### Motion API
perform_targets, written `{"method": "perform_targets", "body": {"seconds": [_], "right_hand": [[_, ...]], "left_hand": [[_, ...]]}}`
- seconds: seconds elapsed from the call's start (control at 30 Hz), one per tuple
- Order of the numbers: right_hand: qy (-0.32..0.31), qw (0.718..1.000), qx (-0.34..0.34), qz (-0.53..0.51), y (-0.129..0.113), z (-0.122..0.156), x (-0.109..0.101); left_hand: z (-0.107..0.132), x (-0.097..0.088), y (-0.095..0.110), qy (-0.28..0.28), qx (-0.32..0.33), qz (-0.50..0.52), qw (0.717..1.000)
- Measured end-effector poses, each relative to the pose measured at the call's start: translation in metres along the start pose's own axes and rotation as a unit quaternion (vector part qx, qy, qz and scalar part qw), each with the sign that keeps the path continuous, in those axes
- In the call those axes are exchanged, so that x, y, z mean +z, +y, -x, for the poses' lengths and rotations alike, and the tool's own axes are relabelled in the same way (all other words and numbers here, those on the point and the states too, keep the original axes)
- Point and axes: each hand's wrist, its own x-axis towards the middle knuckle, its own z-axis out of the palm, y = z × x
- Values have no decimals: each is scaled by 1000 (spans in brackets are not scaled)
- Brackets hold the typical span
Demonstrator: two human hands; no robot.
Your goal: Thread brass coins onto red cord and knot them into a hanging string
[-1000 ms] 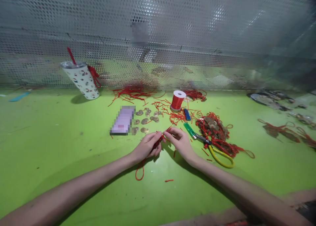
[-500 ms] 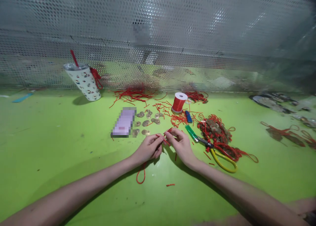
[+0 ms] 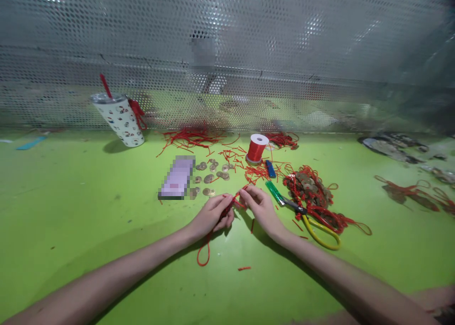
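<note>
Between finger and thumb, my left hand (image 3: pixel 215 214) pinches a red cord (image 3: pixel 204 257), whose loop hangs below the wrist onto the table. Facing it, my right hand (image 3: pixel 260 208) is closed on the cord's other end, close to my left fingertips. Part of the cord is hidden inside my left palm. Just beyond my hands lie several brass-coloured coins (image 3: pixel 209 178) in small groups. To the right of my right hand rest scissors (image 3: pixel 322 232) with yellow handles, a green lighter (image 3: pixel 274 192) and a heap of coins strung on red cord (image 3: pixel 309 187).
A red thread spool (image 3: pixel 256 149) and a blue lighter (image 3: pixel 270 169) stand among cord scraps. A phone (image 3: pixel 177 177) lies left of the coins. Farther back are a patterned tumbler (image 3: pixel 122 121), a red cord pile (image 3: pixel 192 138) and a perforated metal screen (image 3: pixel 156 69).
My hands stay close together, with small finger movements. More red cord shows between my fingertips and inside my left hand than before.
</note>
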Motion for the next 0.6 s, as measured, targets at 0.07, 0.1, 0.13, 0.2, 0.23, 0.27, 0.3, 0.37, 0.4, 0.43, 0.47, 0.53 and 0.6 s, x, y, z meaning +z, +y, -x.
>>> {"method": "perform_targets", "body": {"seconds": [0.07,0.1,0.13,0.2,0.23,0.27,0.3,0.37,0.4,0.43,0.47,0.53,0.6], "right_hand": [[1,1000,4,12,2,3,1],[-2,1000,4,20,3,5,1],[-7,1000,2,30,4,7,2],[-18,998,-7,59,5,10,4],[-21,997,-15,78,5,10,5],[-23,994,-24,100,5,11,5],[-25,992,-34,121,4,12,5],[-33,986,-51,158,3,13,6],[-38,982,-58,174,3,14,6],[-43,979,-63,190,3,14,6],[-48,975,-69,206,3,15,6],[-58,966,-86,237,4,17,6],[-66,958,-107,257,5,17,5]], "left_hand": [[1,0,2,-2,-5,8,1000],[1,-1,3,-5,-6,8,1000],[1,-1,3,-7,-6,6,1000],[0,-2,3,-9,-3,2,1000],[0,-2,2,-6,0,2,1000],[-1,-2,2,-2,3,2,1000],[-2,-2,1,3,6,4,1000],[-3,-3,0,8,10,5,1000],[-3,-3,0,9,11,3,1000],[-4,-2,0,10,13,1,1000],[-4,-2,0,12,14,-2,1000],[-4,-1,0,17,18,-7,1000],[-3,-1,0,25,19,-12,999]]}}
